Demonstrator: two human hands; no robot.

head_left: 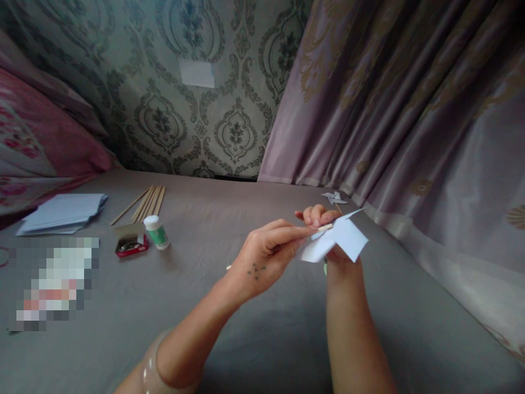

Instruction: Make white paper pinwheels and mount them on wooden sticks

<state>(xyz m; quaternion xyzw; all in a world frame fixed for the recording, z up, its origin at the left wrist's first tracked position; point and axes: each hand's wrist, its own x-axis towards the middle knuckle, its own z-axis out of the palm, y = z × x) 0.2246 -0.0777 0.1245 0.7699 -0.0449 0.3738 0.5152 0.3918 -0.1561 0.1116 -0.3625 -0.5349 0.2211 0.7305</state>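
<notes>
From close above, the head camera looks forward and down across grey cloth (139,301).

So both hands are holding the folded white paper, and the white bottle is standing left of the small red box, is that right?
Not quite: the white bottle stands to the right of the small red box, as the head view shows. The left hand and right hand do hold the folded white paper.

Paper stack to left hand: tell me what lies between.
Head view: between the paper stack and the left hand are a small red box and a green-labelled white bottle; wooden sticks lie slightly farther back.
</notes>
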